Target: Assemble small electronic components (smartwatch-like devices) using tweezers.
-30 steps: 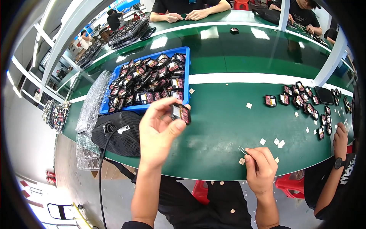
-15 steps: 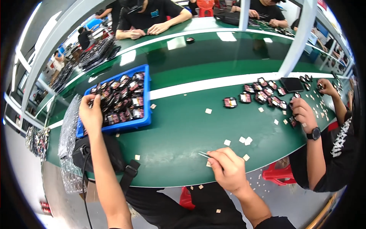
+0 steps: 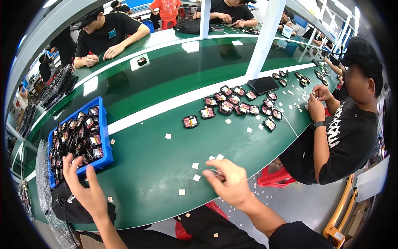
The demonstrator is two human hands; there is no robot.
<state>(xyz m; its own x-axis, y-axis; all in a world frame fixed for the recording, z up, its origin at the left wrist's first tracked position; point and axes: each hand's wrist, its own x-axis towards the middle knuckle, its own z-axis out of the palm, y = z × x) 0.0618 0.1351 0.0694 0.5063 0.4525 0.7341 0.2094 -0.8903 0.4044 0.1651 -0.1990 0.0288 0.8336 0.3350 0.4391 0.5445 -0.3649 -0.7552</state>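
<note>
Both hands have shifted: the left hand [image 3: 85, 189], now empty and spread, has come down to the blue tray [image 3: 104, 137], while the right hand [image 3: 228, 182] stays pinched on thin tweezers [image 3: 214, 171] right of it.

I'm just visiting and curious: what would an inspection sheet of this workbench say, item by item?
Surface: long green table with a white stripe along it.
Job's things: blue tray packed with small dark parts at the left; more small dark parts lie loose in a cluster further along.
Clutter: little white squares scattered over the table; some also on the floor.
Hands: left hand open, fingers at the tray's near edge; right hand pinched on thin tweezers near the squares.
Cables: one black cord by a black bag at the table's near edge.
Surroundings: a seated co-worker at the right handling parts; more people across the table.
</note>
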